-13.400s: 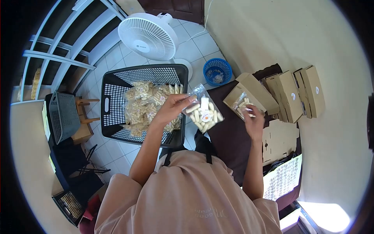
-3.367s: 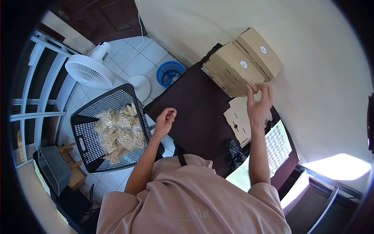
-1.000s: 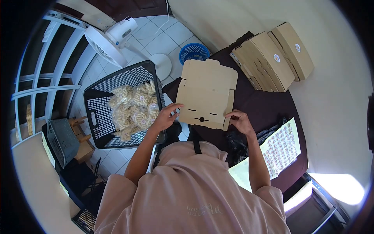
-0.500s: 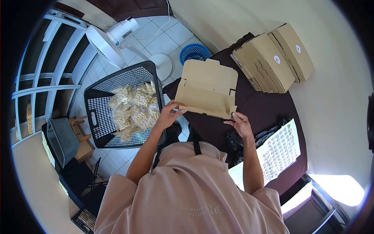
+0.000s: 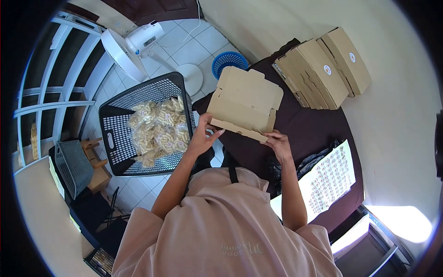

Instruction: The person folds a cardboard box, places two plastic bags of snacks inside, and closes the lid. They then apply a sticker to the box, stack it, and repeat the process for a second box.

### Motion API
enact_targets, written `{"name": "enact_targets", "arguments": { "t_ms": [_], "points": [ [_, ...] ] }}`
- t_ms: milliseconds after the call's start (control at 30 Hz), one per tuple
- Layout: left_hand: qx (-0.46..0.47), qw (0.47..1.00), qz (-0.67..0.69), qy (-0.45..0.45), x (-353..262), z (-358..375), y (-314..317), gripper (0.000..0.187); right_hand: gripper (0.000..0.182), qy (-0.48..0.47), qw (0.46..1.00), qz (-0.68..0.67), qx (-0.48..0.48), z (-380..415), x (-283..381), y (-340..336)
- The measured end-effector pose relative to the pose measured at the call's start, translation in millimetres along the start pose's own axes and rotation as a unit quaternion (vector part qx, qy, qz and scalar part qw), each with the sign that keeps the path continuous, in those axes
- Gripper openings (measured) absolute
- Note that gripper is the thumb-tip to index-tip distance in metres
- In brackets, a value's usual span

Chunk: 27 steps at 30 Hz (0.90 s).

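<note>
A partly folded cardboard box [image 5: 244,101] lies on the dark cloth of the table, its lid spread out away from me. Its near wall stands upright, and the right side flap is folded up too. At the near left corner, my left hand [image 5: 203,136] grips the cardboard between thumb and fingers. My right hand [image 5: 278,144] pinches the near right corner, where the front wall meets the side flap.
Left of the table stands a black crate [image 5: 150,87] with several clear bags of pale snacks [image 5: 161,127]. Folded boxes [image 5: 318,74] are stacked at the back right. A sticker sheet [image 5: 330,180] lies beside a black plastic bag [image 5: 314,161]. Beyond are a fan [image 5: 124,55] and blue basket [image 5: 229,62].
The box's near wall has come up and its right side flap has folded inward. The box has turned slightly clockwise, and my right hand has shifted a little left.
</note>
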<state>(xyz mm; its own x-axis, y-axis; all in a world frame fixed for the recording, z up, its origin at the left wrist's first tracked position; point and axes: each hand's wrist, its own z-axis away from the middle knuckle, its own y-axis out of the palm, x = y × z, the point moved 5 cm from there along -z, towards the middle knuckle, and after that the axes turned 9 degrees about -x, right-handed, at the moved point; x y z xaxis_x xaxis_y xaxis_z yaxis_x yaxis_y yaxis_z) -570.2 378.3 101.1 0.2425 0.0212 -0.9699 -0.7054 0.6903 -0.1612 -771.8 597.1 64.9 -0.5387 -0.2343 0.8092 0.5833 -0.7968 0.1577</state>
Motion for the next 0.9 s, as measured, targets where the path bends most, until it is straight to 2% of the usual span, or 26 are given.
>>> {"name": "enact_targets", "arguments": {
  "t_ms": [67,133,200,233,300,367,433,533,600,733,867,900],
  "points": [
    [-0.017,1.000,-0.007,-0.001,-3.5,-0.5,-0.5,0.051,0.015,0.012,1.000,-0.008,0.007,-1.2,1.4,1.4],
    [-0.037,0.999,-0.014,-0.002,-11.8,-1.7,-5.0,0.049,0.013,0.019,0.997,0.080,-0.011,-1.7,3.5,1.1],
    [0.042,0.991,-0.119,0.050,-21.0,-1.8,-0.8,0.043,0.013,0.010,0.992,0.127,-0.010,-4.8,6.1,2.2],
    [0.041,0.991,-0.119,0.050,-22.5,-2.0,-0.5,0.043,0.013,0.003,0.985,0.174,-0.011,-6.6,7.3,2.1],
    [0.012,0.979,-0.141,0.149,-33.5,-0.4,-1.2,0.036,0.014,0.014,0.983,0.180,-0.009,-7.9,11.0,2.3],
    [0.006,0.979,-0.141,0.148,-33.0,-1.3,-2.9,0.034,0.015,0.025,0.982,0.187,-0.008,-5.8,12.1,3.8],
    [-0.004,0.979,-0.140,0.147,-30.0,-2.0,-4.7,0.032,0.017,-0.016,0.971,0.240,-0.007,-6.7,14.0,5.4],
    [0.017,0.979,-0.143,0.146,-23.4,-1.9,-4.4,0.033,0.019,-0.037,0.970,0.239,-0.001,-9.7,7.1,4.6],
    [0.046,0.985,-0.127,0.112,-16.7,-1.2,-2.0,0.029,0.019,-0.045,0.962,0.270,-0.005,-10.0,5.9,5.7],
    [0.029,0.996,-0.061,0.059,-9.3,-3.7,2.0,0.023,0.019,-0.060,0.930,0.363,-0.012,-3.8,14.9,14.5],
    [-0.002,0.986,-0.157,0.056,-8.8,-9.3,5.6,0.022,0.025,-0.056,0.897,0.438,-0.030,-2.5,17.6,21.2],
    [-0.029,0.981,-0.189,0.041,-6.5,-11.5,5.4,0.022,0.030,-0.012,0.933,0.354,-0.063,-4.8,10.0,20.3]
  ]
}}
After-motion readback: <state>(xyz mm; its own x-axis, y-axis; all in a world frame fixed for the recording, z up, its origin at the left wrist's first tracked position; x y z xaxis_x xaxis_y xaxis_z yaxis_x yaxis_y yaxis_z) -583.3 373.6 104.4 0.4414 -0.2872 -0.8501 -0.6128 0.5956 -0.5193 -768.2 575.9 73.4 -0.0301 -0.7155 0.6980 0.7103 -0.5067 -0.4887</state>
